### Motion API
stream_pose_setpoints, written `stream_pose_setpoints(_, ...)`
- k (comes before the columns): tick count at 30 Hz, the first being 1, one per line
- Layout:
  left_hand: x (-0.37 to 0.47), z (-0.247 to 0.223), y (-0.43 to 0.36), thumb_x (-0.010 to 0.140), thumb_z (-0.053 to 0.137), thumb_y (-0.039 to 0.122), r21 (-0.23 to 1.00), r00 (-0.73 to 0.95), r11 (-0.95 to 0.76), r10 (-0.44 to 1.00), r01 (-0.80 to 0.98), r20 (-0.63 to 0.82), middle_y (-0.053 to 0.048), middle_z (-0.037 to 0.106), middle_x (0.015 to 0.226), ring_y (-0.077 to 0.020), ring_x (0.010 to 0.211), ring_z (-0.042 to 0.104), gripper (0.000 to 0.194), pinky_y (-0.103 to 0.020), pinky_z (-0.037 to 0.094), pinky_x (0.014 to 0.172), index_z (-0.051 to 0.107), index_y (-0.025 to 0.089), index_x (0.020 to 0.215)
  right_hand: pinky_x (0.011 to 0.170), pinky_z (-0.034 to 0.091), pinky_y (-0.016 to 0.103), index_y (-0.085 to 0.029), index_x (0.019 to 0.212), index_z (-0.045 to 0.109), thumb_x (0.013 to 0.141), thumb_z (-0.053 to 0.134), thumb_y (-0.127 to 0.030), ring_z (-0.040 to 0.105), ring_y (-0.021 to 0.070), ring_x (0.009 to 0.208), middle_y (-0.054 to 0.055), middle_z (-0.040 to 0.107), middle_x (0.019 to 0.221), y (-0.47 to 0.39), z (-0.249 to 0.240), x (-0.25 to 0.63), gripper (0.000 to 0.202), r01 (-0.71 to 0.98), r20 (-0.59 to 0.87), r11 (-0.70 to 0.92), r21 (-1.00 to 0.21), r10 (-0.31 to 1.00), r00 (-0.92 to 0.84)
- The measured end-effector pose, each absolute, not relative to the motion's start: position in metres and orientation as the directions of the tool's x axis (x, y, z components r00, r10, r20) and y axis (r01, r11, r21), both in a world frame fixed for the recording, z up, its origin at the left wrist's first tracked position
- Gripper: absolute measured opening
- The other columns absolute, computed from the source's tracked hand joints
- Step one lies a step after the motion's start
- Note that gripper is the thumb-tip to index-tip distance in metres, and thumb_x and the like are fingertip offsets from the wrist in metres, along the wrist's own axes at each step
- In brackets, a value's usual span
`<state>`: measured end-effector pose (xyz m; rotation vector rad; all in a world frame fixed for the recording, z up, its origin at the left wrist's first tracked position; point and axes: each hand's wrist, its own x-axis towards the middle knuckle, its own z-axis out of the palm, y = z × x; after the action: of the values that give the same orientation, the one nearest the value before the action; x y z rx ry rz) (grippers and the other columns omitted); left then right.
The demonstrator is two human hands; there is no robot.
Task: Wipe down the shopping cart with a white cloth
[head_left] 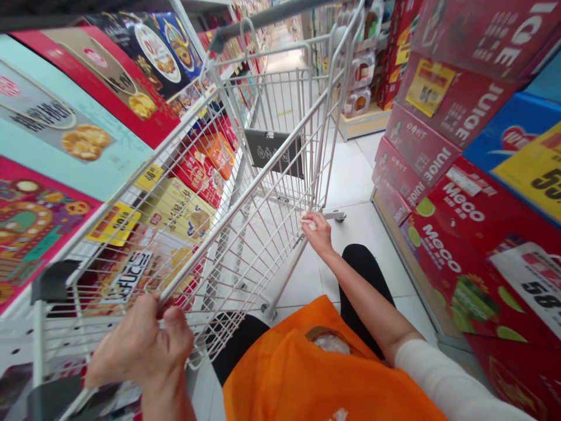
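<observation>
A wire shopping cart [263, 193] stands at an angle in front of me, its basket holding no goods that I can see. My left hand [144, 345] is closed around the cart's top rim at the near corner. Low on the cart's side, by the rear lower frame, my right hand [318, 234] pinches a crumpled whitish cloth [308, 222] against the wires. A dark plate with printed symbols [275, 153] hangs inside the cart. Below the basket, a caster wheel [269, 311] rests on the floor.
Shelves of gift boxes [79, 117] with yellow price tags [114, 224] line the left. Stacked red drink cartons [464, 234] rise close on the right. Further ahead, bottled packs [359, 88] stand on a wooden pallet base [366, 121]. White floor tiles [350, 216] run down the aisle.
</observation>
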<state>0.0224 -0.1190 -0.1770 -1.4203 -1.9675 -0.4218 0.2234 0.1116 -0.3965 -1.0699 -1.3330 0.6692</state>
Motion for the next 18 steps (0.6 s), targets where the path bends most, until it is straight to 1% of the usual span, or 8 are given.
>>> stream_pose_setpoints(2,0.022,-0.178,-0.118,0.086,0.034,0.048,-0.112,-0.190,0.361,0.701,0.926,0.687,0.004,0.017,0.061,-0.0165,0.054,0.014,0.028,-0.031,0.011,0.062,0.031,0.025,0.072,0.096,0.052,0.035,-0.023,0.088,0.069,0.078,0.059,-0.018,0.065,0.0193,0.104,0.006,0.070,0.104,0.114,-0.381,0.220,0.015,0.173,0.478,0.450,-0.876,0.857,0.192)
stream_pose_setpoints(4,0.021,-0.178,-0.118,0.085,0.034,0.051,-0.109,-0.190,0.352,0.710,0.930,0.678,0.003,0.019,0.061,-0.0166,0.054,0.016,0.030,-0.031,0.011,0.061,0.032,0.025,0.071,0.099,0.050,0.035,-0.023,0.089,0.068,0.080,0.058,-0.019,0.065,0.0193,0.107,0.006,0.070,0.107,0.113,-0.375,0.212,0.015,0.162,0.507,0.482,-0.861,0.840,0.195)
stream_pose_setpoints(8,0.021,-0.175,-0.118,0.087,0.032,0.054,-0.105,-0.206,0.359,0.724,0.927,0.659,0.002,0.029,0.061,-0.0170,0.054,0.021,0.033,-0.030,0.011,0.060,0.034,0.024,0.072,0.095,0.052,0.036,-0.022,0.080,0.065,0.076,0.052,-0.016,0.066,0.0199,0.102,0.006,0.071,0.099,0.099,-0.399,0.198,0.015,0.167,0.424,0.396,-0.903,0.885,0.194)
stream_pose_setpoints(11,0.019,-0.177,-0.120,0.088,0.033,0.054,-0.138,-0.182,0.351,0.737,0.926,0.651,0.000,0.035,0.061,-0.0168,0.053,0.024,0.033,-0.030,0.011,0.059,0.038,0.024,0.073,0.090,0.053,0.035,-0.022,0.076,0.063,0.074,0.050,-0.015,0.067,0.0202,0.096,0.005,0.071,0.091,0.093,-0.413,0.198,0.015,0.168,0.383,0.357,-0.919,0.909,0.166)
stream_pose_setpoints(13,0.016,-0.180,-0.121,0.088,0.035,0.052,-0.157,-0.158,0.339,0.736,0.927,0.658,0.000,0.038,0.061,-0.0169,0.053,0.026,0.032,-0.031,0.012,0.059,0.039,0.024,0.074,0.090,0.053,0.035,-0.022,0.078,0.064,0.075,0.050,-0.015,0.067,0.0196,0.096,0.005,0.071,0.092,0.099,-0.406,0.201,0.016,0.163,0.393,0.369,-0.915,0.906,0.158)
stream_pose_setpoints(16,0.014,-0.184,-0.122,0.090,0.035,0.050,-0.171,-0.143,0.349,0.714,0.921,0.685,-0.001,0.039,0.061,-0.0178,0.054,0.028,0.029,-0.032,0.013,0.059,0.038,0.025,0.075,0.095,0.050,0.035,-0.023,0.085,0.065,0.077,0.051,-0.016,0.065,0.0197,0.104,0.005,0.071,0.099,0.113,-0.384,0.202,0.017,0.171,0.445,0.417,-0.892,0.878,0.177)
stream_pose_setpoints(18,0.014,-0.186,-0.122,0.091,0.033,0.049,-0.176,-0.137,0.346,0.713,0.922,0.687,-0.002,0.040,0.061,-0.0188,0.054,0.028,0.029,-0.033,0.013,0.060,0.038,0.025,0.075,0.098,0.049,0.036,-0.023,0.085,0.064,0.078,0.051,-0.016,0.064,0.0203,0.108,0.005,0.071,0.102,0.116,-0.378,0.201,0.017,0.178,0.456,0.426,-0.887,0.870,0.187)
